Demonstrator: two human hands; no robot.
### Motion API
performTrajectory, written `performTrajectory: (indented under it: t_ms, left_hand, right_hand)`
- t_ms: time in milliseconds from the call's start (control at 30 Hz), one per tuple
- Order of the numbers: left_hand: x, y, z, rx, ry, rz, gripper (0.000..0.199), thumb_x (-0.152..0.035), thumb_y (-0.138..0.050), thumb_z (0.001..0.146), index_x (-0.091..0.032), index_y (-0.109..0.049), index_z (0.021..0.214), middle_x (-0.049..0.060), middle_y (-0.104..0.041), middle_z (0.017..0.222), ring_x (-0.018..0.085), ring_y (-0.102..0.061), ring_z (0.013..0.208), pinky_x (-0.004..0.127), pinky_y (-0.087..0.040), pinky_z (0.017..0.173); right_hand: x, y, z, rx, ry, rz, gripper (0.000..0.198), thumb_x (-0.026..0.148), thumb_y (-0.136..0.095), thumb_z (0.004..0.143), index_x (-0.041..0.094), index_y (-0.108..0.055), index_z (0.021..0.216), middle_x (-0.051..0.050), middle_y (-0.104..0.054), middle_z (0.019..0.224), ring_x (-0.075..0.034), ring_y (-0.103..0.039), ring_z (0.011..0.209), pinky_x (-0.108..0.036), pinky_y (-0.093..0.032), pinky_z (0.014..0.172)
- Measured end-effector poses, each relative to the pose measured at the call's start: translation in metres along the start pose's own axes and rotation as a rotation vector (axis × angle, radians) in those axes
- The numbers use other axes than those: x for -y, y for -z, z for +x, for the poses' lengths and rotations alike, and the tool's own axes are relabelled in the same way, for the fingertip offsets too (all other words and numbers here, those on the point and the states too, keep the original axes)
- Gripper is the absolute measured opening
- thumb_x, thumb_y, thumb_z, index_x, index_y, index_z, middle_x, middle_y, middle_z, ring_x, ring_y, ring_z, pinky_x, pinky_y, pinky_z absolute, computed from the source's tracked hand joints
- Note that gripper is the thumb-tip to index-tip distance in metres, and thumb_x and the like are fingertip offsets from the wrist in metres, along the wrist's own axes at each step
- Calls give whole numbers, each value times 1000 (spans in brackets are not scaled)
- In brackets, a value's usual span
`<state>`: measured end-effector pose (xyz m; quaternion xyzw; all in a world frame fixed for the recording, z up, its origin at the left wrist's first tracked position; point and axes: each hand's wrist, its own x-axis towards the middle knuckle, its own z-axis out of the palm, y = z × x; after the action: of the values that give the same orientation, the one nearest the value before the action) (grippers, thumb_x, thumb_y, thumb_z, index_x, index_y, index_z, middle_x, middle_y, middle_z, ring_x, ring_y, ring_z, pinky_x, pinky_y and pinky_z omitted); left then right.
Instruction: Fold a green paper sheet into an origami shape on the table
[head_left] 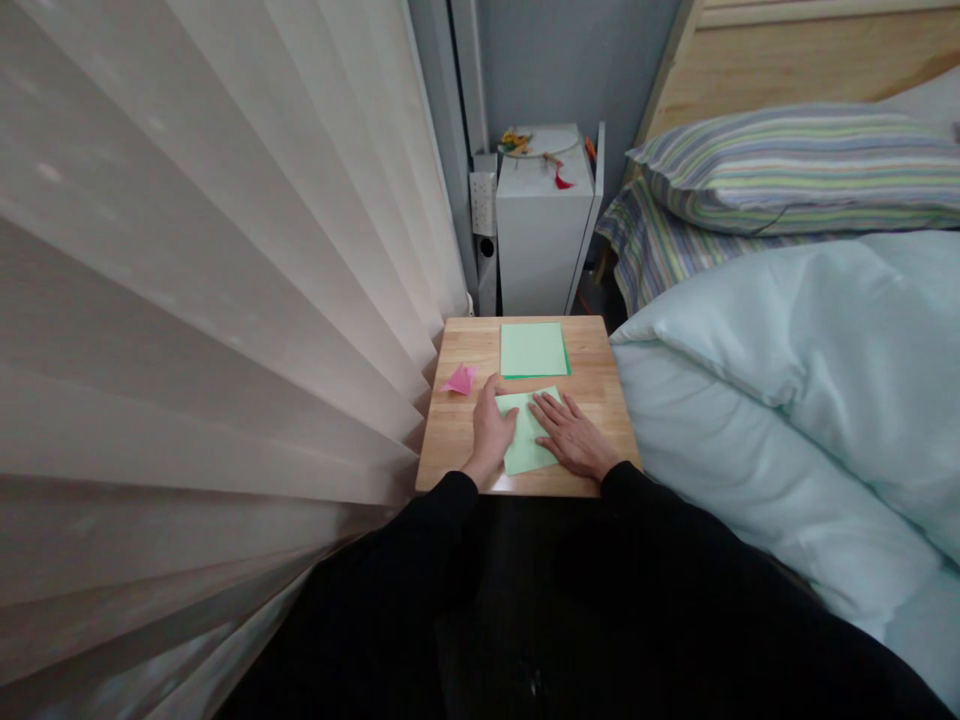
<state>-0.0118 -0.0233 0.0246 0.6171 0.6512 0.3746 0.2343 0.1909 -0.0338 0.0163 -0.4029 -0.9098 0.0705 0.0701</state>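
Observation:
A light green square of paper [523, 452] lies on the small wooden table [457, 455], slightly turned, close to the front edge. My right hand [576, 435] presses flat on its right side, fingers stretched out and a little spread. At the paper's left edge is my left hand [492, 428], its thumb resting on the sheet and its fingers apart from the thumb, pointing away from me. Behind it sits a small folded pink paper piece [460, 379]. Farther back, a stack of green paper squares [534, 350] lies flat, a darker green showing along its edges.
Pale pleated curtains [262, 250] hang close along the left. A bed with a light blue quilt [750, 420] and striped pillow [795, 170] borders the table's right side. Beyond the table stands a white cabinet [544, 240] with small trinkets [515, 142] on top.

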Motion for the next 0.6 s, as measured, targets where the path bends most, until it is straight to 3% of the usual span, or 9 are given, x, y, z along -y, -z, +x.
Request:
performTrajectory:
  t_ms: [67, 167, 233, 300, 433, 600]
  left_hand:
    - [0, 2, 2, -31, 93, -68, 72, -9, -65, 82, -18, -41, 149, 13, -65, 131, 24, -65, 115, 40, -55, 101]
    - [-1, 6, 3, 89, 164, -121, 58, -6, -62, 78, -15, -57, 135, 12, -72, 117, 23, -70, 98, 38, -59, 90]
    - [-3, 9, 2, 169, 98, -39, 50, -3, -57, 75, -14, -68, 123, 11, -74, 109, 23, -70, 94, 39, -59, 90]
    - [-6, 10, -1, 209, -55, 95, 51, -2, -53, 75, -15, -71, 121, 11, -73, 113, 24, -68, 103, 40, -56, 96]
    - [-5, 12, -7, 322, -388, 349, 64, -3, -49, 78, -13, -58, 141, 14, -59, 144, 28, -51, 137, 45, -42, 116]
    - [7, 12, -12, 486, -587, 529, 74, 2, -35, 86, -8, -23, 159, 22, -34, 164, 25, -28, 155, 49, -26, 126]
  right_hand:
    - [0, -1, -1, -21, -21, -25, 66, 48, -39, 105, 12, -31, 160, -16, -25, 168, -30, -18, 157, -56, -12, 127]
    - [6, -5, -2, -62, -125, -71, 72, 53, -42, 103, 9, -32, 159, -20, -24, 168, -34, -18, 157, -62, -8, 126]
    - [8, -7, -3, -68, -184, -78, 68, 49, -39, 105, 7, -33, 158, -21, -25, 167, -34, -22, 156, -64, -8, 125]
    - [6, -8, -4, -50, -193, -60, 64, 42, -35, 106, 7, -31, 159, -20, -27, 166, -32, -25, 155, -63, -10, 125]
    - [-5, -6, -4, -13, -100, -12, 62, 37, -34, 106, 8, -26, 161, -18, -28, 167, -28, -24, 156, -59, -12, 126]
    - [-8, -5, -4, -34, -107, -22, 62, 38, -34, 106, 10, -26, 161, -16, -29, 167, -29, -22, 156, -62, -8, 126]
